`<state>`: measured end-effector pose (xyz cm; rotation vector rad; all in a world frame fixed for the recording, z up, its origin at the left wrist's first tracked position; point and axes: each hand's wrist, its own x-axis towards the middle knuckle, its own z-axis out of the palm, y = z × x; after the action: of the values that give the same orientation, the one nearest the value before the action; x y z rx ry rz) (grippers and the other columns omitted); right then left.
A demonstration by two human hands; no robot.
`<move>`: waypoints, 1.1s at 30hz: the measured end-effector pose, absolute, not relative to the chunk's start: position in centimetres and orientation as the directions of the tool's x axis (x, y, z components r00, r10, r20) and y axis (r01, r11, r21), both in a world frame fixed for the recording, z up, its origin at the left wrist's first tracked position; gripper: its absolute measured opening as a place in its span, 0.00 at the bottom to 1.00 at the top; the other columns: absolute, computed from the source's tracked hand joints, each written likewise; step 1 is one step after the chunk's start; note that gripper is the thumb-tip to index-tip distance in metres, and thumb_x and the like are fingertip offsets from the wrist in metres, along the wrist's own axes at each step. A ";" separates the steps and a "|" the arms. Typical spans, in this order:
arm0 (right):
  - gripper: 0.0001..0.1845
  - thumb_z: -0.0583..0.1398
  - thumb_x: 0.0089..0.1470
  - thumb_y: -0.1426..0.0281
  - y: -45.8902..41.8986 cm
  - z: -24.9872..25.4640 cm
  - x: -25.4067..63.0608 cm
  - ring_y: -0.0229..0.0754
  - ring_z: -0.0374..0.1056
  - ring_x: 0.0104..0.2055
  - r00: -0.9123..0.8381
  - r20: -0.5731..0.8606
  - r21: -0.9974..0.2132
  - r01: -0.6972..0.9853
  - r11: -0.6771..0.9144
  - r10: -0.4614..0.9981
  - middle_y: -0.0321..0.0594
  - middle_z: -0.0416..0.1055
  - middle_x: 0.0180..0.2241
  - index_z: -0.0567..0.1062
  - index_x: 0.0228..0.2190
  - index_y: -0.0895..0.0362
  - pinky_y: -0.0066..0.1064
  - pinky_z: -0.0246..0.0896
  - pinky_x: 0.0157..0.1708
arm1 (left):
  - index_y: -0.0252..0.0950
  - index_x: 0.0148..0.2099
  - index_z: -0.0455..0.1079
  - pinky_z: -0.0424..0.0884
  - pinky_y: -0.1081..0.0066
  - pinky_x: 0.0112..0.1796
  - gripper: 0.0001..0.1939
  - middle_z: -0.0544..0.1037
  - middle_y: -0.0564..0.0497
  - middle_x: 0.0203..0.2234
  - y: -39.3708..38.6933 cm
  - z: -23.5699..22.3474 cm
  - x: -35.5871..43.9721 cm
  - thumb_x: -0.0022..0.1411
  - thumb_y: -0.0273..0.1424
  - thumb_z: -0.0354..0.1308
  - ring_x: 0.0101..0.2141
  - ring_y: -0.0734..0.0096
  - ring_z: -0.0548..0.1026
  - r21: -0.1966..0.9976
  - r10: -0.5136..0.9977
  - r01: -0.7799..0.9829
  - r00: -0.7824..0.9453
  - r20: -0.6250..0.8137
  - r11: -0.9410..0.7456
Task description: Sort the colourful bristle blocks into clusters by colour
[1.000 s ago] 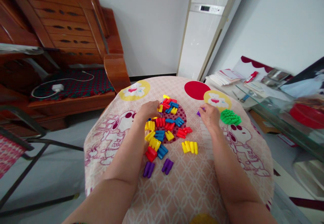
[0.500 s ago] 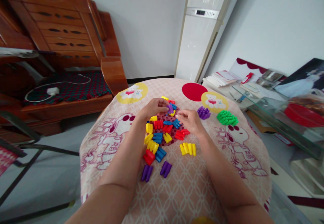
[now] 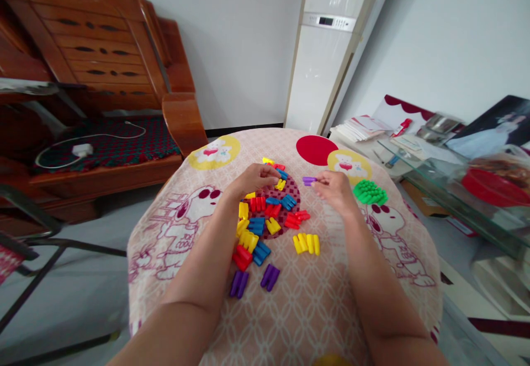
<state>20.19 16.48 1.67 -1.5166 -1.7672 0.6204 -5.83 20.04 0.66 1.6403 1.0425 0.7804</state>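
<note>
My right hand (image 3: 334, 190) pinches a purple finger-shaped plastic block (image 3: 309, 180) by its right end, over the far right part of the table. My left hand (image 3: 257, 180) hovers at the far left of a loose pile of similar blocks. Its fingers are loosely curled, thumb slightly apart, and nothing shows in them. Close to its fingertips lie a yellow block (image 3: 280, 184) and a blue block (image 3: 282, 174). The pile also has red blocks (image 3: 257, 204), blue blocks (image 3: 256, 226) and yellow blocks (image 3: 248, 240). My right hand hides the purple cluster.
A green cluster of blocks (image 3: 370, 192) lies right of my right hand. Yellow blocks (image 3: 306, 243) form a row nearer me, and purple blocks (image 3: 270, 277) lie at the front. A patterned cloth (image 3: 314, 311) covers the round table. A glass shelf (image 3: 447, 189) stands right, a wooden bench (image 3: 103, 84) left.
The purple block has passed from my left hand to my right hand, which has moved right with it. My left hand stays near the pile, its fingers now without the purple block.
</note>
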 end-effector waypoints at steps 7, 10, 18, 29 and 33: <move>0.08 0.61 0.50 0.75 16.5 3.3 23.8 0.47 0.75 0.41 -0.029 0.120 -0.128 0.991 0.044 0.992 0.47 0.80 0.33 0.82 0.30 0.59 0.30 0.63 0.39 | 0.33 0.37 0.76 0.72 0.74 0.28 0.10 0.78 0.51 0.21 21.2 -0.4 -9.1 0.52 0.31 0.60 0.24 0.71 0.77 0.881 0.993 0.462 0.103 0.062 -0.103; 0.10 0.60 0.51 0.75 16.6 2.7 23.5 0.47 0.75 0.43 -0.025 0.104 -0.014 1.000 0.027 0.994 0.47 0.80 0.35 0.82 0.32 0.58 0.29 0.63 0.39 | 0.34 0.35 0.76 0.71 0.74 0.29 0.09 0.77 0.52 0.19 21.3 -0.8 -10.0 0.51 0.30 0.58 0.24 0.70 0.76 0.814 0.994 0.575 -0.007 0.113 -0.088; 0.08 0.62 0.50 0.74 16.3 2.9 22.3 0.44 0.74 0.36 -0.089 0.219 -0.171 0.977 0.128 0.972 0.46 0.79 0.31 0.82 0.31 0.58 0.29 0.62 0.35 | 0.40 0.42 0.79 0.71 0.69 0.44 0.16 0.81 0.50 0.40 20.9 -0.3 -8.4 0.48 0.33 0.62 0.43 0.62 0.77 0.627 0.949 0.712 0.238 0.208 -0.316; 0.09 0.64 0.52 0.68 9.3 4.1 12.0 0.37 0.68 0.27 -0.800 -0.167 -0.364 0.593 0.718 0.576 0.37 0.75 0.23 0.79 0.23 0.57 0.27 0.50 0.27 | 0.35 0.38 0.80 0.70 0.72 0.38 0.12 0.81 0.48 0.30 21.6 -1.8 -10.8 0.52 0.28 0.58 0.34 0.65 0.77 0.584 0.992 0.807 0.018 0.121 -0.086; 0.16 0.64 0.55 0.59 7.2 2.2 9.8 0.44 0.71 0.38 -0.820 -0.165 -0.207 0.572 0.794 0.548 0.46 0.78 0.36 0.79 0.37 0.59 0.29 0.56 0.33 | 0.36 0.38 0.81 0.70 0.72 0.37 0.17 0.82 0.48 0.29 21.7 -1.9 -11.4 0.50 0.23 0.54 0.34 0.65 0.77 0.570 0.992 0.822 -0.055 0.117 -0.022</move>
<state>9.79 7.24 2.22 -0.9589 -3.0664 0.4033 -11.39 21.70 -1.95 1.9000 1.9351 0.7303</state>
